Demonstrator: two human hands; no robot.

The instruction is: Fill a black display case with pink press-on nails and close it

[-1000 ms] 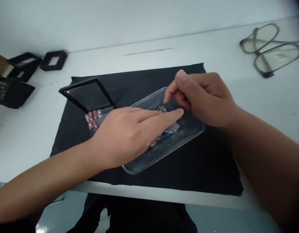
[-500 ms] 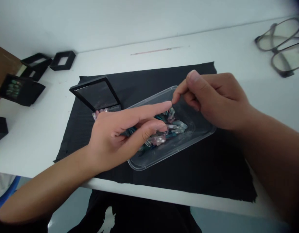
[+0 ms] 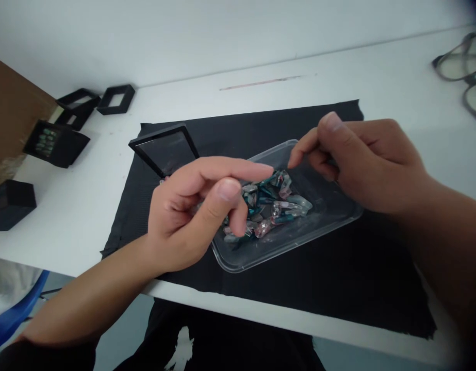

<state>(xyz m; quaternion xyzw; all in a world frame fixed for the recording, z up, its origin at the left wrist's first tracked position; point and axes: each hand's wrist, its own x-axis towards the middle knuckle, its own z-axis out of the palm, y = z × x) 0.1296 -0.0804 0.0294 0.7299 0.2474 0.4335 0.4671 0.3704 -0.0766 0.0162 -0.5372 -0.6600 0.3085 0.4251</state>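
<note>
The left hand (image 3: 195,216) is over the near-left part of a clear plastic container (image 3: 264,252), its forefinger stretched toward the right and its thumb lowered, with a gap between the 2; another fingertip curls below the thumb. The hand is loosely spread rather than clenched. The right hand (image 3: 361,165) is above the container's right end, fingers bent inward and thumb raised over them; its inner side is turned away, so the view does not settle whether it grips a small piece. The 2 hands are apart, the left forefinger pointing toward the right hand's bent fingers.

Inside the container lies a loose heap of small glossy pieces (image 3: 263,228), which look like false nails, in teal, pink and clear tones. The container sits at a slant on a black cloth (image 3: 338,273) with ragged edges, spread on a white counter (image 3: 176,100). Just behind the left hand, a black-framed panel (image 3: 162,149) stands tilted on the cloth.

Farther left on the counter are a black box with greenish pieces (image 3: 48,141), another dark box (image 3: 13,203) and a black square frame (image 3: 116,99). Eyeglasses (image 3: 450,67) lie at the far right, partly cut off.
</note>
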